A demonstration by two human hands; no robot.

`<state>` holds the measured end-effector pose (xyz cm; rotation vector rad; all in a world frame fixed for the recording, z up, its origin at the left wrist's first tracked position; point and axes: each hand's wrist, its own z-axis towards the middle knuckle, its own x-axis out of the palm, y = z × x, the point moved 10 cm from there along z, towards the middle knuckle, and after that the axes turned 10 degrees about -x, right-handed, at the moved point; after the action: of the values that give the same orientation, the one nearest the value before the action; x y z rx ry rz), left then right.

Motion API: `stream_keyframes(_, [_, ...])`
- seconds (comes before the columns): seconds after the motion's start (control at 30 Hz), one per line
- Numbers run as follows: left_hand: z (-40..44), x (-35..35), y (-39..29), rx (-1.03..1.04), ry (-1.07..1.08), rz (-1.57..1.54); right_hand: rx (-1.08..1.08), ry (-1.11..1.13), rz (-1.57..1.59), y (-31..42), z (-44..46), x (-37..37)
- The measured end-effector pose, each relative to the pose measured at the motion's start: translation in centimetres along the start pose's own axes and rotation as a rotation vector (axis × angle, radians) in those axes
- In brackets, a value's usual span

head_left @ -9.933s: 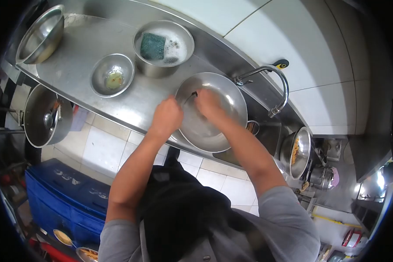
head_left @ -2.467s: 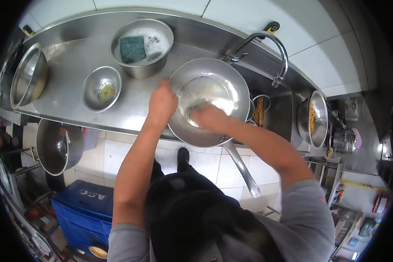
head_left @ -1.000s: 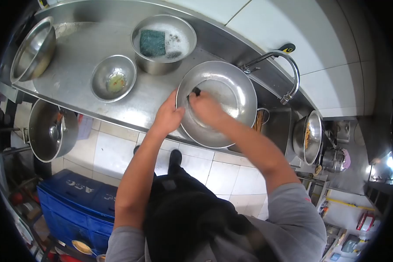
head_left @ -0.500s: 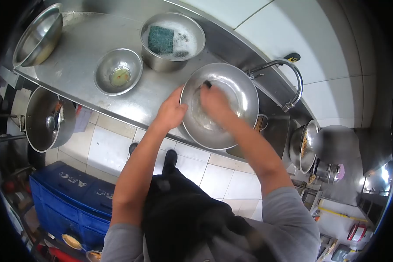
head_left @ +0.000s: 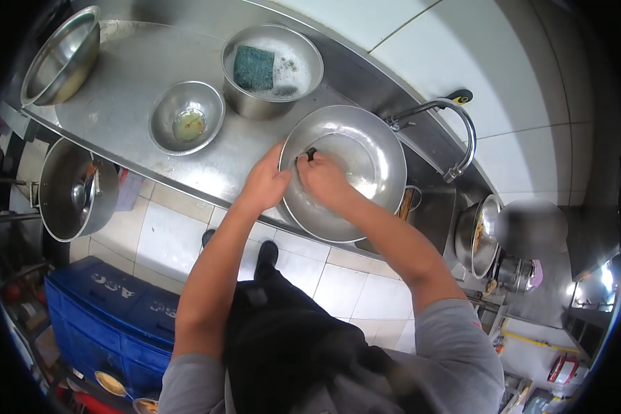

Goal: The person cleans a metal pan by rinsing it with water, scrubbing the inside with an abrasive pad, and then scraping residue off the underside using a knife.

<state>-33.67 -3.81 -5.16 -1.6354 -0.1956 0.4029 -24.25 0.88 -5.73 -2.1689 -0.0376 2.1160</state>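
A wide, shiny metal bowl rests at the edge of the sink, tilted a little toward me. My left hand grips its left rim, thumb on the near side and fingers behind the wall. Inside the bowl, my right hand is closed on a small black scouring pad pressed against the left inner wall. Most of that pad is hidden under my fingers. Wet streaks show on the bowl's inner surface.
Behind stands a pot of suds with a green scouring pad. A small bowl holds yellowish liquid. The curved faucet rises right of the large bowl. A deep pot sits left, above a blue chest.
My right hand has moved left and slightly down inside the bowl with the black scouring pad, nearer my left hand. My left hand keeps its hold on the rim.
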Motion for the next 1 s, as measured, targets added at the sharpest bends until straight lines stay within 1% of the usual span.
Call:
stream_keyframes(0.03, [-0.2,-0.1,0.1,-0.019,0.014,-0.01,0.0,0.001,0.004,-1.4,-0.4,0.2])
stream_keyframes(0.1, [-0.8,0.3,0.4,-0.042,0.041,-0.019,0.233,0.147,-0.041,-6.4,-0.2,-1.3])
stream_keyframes(0.13, [-0.5,0.4,0.9,-0.08,0.025,-0.004,0.35,0.059,-0.035,-8.1,-0.5,-2.3])
stream_keyframes(0.17, [-0.3,0.4,1.3,-0.12,0.008,0.009,0.351,0.058,-0.04,-8.3,-0.9,-2.1])
stream_keyframes(0.23, [-0.4,0.4,1.6,-0.137,0.018,0.003,0.397,-0.247,-0.013,-8.1,-2.3,-4.0])
stream_keyframes(0.27, [-0.5,0.4,1.9,-0.157,0.029,-0.003,0.4,-0.245,-0.014,-7.0,-2.7,-3.9])
stream_keyframes(0.3, [-0.5,0.5,1.8,-0.157,0.031,-0.007,0.507,-0.285,0.009,-6.4,-3.9,-4.0])
stream_keyframes(0.37, [-0.6,0.4,1.4,-0.148,0.032,-0.027,0.617,-0.328,0.028,-6.5,-5.1,-4.3])
stream_keyframes(0.43, [-0.8,0.2,1.0,-0.142,0.023,-0.02,0.726,-0.263,0.232,-7.5,-5.7,-2.6])
stream_keyframes(0.47, [-0.9,0.2,0.8,-0.137,0.014,-0.014,0.731,-0.264,0.232,-7.7,-5.7,-3.0])
stream_keyframes(0.53, [-0.9,0.3,1.5,-0.124,0.002,-0.011,0.598,-0.223,0.271,-7.8,-4.5,-3.6])
stream_keyframes(0.57, [-0.9,0.0,1.2,-0.113,-0.018,-0.009,0.598,-0.226,0.268,-7.6,-4.3,-4.4])
stream_keyframes(0.6, [-1.0,-0.1,0.9,-0.109,-0.021,-0.01,0.68,-0.335,0.49,-7.9,-4.9,-5.1])
stream_keyframes(0.63, [-1.1,0.2,1.3,-0.172,0.021,-0.043,0.756,-0.446,0.716,-8.2,-5.5,-5.1])
stream_keyframes(0.67, [-1.2,0.5,1.5,-0.233,0.065,-0.074,0.757,-0.45,0.713,-8.5,-5.6,-5.1])
stream_keyframes(0.73, [-1.4,0.8,1.0,-0.261,0.082,-0.117,0.976,-0.465,1.324,-8.7,-6.9,-1.0])
stream_keyframes(0.77, [-1.5,0.8,0.7,-0.294,0.096,-0.159,0.976,-0.469,1.323,-8.6,-7.2,-0.9])
stream_keyframes(0.83, [-1.6,0.8,-0.5,-0.292,0.132,-0.125,0.78,-0.464,0.652,-8.5,-7.0,-4.7])
stream_keyframes(0.87, [-1.7,1.1,-0.9,-0.293,0.17,-0.094,0.778,-0.469,0.654,-9.0,-7.3,-4.0])
stream_keyframes(0.9, [-1.5,1.4,-0.3,-0.292,0.168,-0.09,0.667,-0.387,0.412,-9.0,-6.9,-4.3])
stream_keyframes(0.93, [-1.3,1.7,0.0,-0.212,0.137,-0.034,0.552,-0.3,0.173,-8.7,-6.4,-4.2])
stream_keyframes(0.97, [-1.2,1.7,-0.8,-0.132,0.108,0.022,0.554,-0.301,0.175,-8.7,-6.1,-4.0])
stream_keyframes(1.0, [-1.4,1.7,-0.9,-0.134,0.112,0.023,0.583,-0.339,0.143,-8.8,-5.9,-4.1])
